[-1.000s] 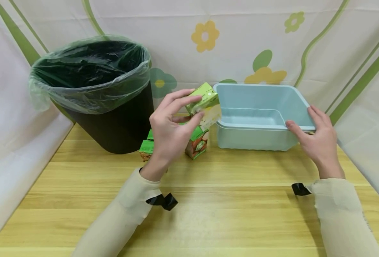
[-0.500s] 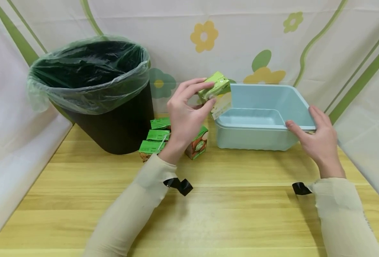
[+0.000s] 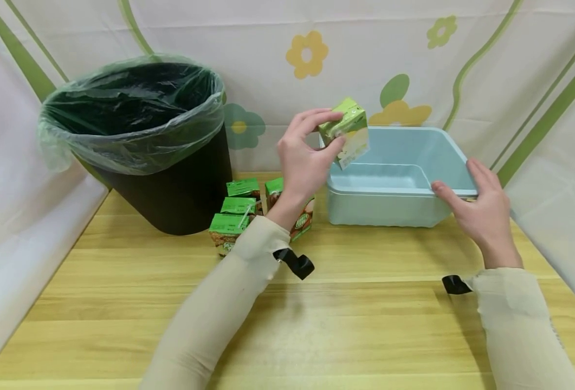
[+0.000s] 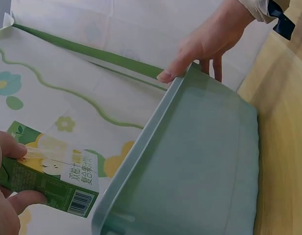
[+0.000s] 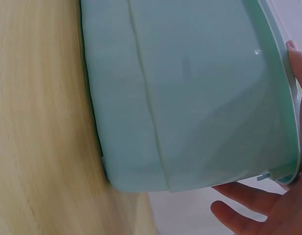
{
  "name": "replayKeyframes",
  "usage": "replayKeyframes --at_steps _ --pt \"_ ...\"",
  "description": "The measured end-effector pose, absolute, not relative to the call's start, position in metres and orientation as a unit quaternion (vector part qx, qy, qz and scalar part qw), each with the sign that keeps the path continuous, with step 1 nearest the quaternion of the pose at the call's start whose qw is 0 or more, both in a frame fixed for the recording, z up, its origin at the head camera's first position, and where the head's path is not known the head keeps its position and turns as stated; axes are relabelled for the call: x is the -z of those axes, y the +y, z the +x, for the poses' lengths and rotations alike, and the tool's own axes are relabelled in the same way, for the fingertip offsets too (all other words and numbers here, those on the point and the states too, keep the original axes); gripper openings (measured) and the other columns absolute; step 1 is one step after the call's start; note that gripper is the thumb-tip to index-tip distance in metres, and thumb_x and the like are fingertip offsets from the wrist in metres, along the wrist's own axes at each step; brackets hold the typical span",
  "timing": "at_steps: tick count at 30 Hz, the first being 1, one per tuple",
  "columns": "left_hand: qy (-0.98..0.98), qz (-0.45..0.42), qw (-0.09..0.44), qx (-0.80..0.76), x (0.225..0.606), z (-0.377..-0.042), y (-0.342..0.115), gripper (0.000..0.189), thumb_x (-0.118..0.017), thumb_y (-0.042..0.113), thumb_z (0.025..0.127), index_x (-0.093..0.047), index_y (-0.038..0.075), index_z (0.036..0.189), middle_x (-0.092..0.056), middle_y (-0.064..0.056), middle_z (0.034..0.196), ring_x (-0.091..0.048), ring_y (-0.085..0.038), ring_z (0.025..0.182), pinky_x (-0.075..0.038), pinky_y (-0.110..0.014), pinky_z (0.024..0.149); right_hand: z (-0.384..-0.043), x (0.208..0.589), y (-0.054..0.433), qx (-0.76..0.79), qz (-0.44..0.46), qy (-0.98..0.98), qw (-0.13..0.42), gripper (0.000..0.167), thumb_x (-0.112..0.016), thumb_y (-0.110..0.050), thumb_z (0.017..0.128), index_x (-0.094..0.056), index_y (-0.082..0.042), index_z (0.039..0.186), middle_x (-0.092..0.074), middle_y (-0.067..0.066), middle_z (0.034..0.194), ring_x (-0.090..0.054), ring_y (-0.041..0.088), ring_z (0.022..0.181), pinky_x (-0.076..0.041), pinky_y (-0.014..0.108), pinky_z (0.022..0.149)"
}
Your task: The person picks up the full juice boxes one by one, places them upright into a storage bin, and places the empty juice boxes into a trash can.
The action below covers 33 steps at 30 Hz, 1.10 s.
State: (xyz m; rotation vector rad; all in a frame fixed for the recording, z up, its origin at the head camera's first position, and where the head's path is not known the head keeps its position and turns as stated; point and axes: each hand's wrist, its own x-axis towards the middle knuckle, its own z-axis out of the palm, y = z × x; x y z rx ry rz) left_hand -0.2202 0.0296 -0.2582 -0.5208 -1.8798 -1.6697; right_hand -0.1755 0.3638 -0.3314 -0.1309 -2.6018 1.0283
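Pinching a carton (image 3: 355,140), your left hand (image 3: 303,160); gripping a tub (image 3: 382,209), your right hand (image 3: 484,214).
Barcode (image 4: 80,202): left-wrist view only — sleeve (image 3: 228,295) partly hides boxes (image 3: 238,205).

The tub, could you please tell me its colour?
The tub is pale blue-green, clearest in the head view.

The surface (image 3: 355,325) is pale yellow wood, its grain and plank seams running side to side, with a soft sheen toward the front. A black bin (image 3: 180,195) stands at the back left. Just beside it, green-topped cartons (image 3: 238,205) stand upright, three in a front-to-back row, others partly hidden to their right. Farther right, a pale blue tub (image 3: 380,209) rests toward the back.
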Motion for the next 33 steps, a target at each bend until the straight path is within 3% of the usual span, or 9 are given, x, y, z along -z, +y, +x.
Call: replayKeyframes --at_steps 5,16,22,29,33 --pt "-0.724 -0.181 0.268 0.609 0.261 -0.227 0.044 0.030 -0.085 0.006 0.088 -0.082 0.012 0.117 -0.073 -0.002 0.128 -0.066 -0.010 0.113 -0.050 -0.016 0.094 -0.175 0.331 0.365 -0.358 -0.049 -0.917 0.168 0.091 -0.065 -0.052 0.101 -0.020 -0.016 0.171 -0.013 0.006 0.180 -0.011 0.039 0.167 -0.013 0.066 0.132" --pt "-0.784 -0.134 0.197 0.574 0.273 -0.242 0.065 0.030 -0.086 0.012 0.090 -0.082 0.022 0.118 -0.071 0.006 0.129 -0.060 -0.008 0.110 -0.039 -0.022 0.101 -0.176 0.331 0.363 -0.363 -0.050 -0.916 0.164 0.091 -0.065 -0.053 0.101 -0.020 -0.017 0.171 -0.012 0.005 0.180 -0.010 0.038 0.167 -0.012 0.067 0.132" --pt "-0.813 -0.137 0.158 0.543 0.280 -0.255 0.073 0.030 -0.082 0.012 0.093 -0.080 0.023 0.121 -0.069 0.006 0.131 -0.057 -0.008 0.109 -0.045 -0.020 0.094 -0.176 0.331 0.364 -0.369 -0.051 -0.912 0.169 0.091 -0.066 -0.051 0.100 -0.021 -0.016 0.171 -0.014 0.005 0.180 -0.012 0.037 0.167 -0.012 0.063 0.134" --pt "-0.840 -0.173 0.093 0.506 0.278 -0.264 0.075 0.030 -0.079 0.009 0.095 -0.079 0.022 0.122 -0.072 0.006 0.137 -0.054 -0.011 0.069 -0.046 -0.018 0.067 -0.176 0.331 0.365 -0.370 -0.051 -0.912 0.170 0.090 -0.067 -0.050 0.100 -0.021 -0.016 0.171 -0.014 0.006 0.180 -0.012 0.037 0.167 -0.013 0.063 0.134" --pt "-0.849 -0.187 0.063 0.489 0.276 -0.268 0.073 0.028 -0.079 0.010 0.096 -0.080 0.021 0.122 -0.074 0.004 0.127 -0.053 -0.012 0.068 -0.043 -0.019 0.063 -0.177 0.331 0.363 -0.371 -0.050 -0.912 0.168 0.090 -0.066 -0.050 0.100 -0.022 -0.016 0.171 -0.015 0.005 0.180 -0.012 0.037 0.167 -0.013 0.063 0.134"
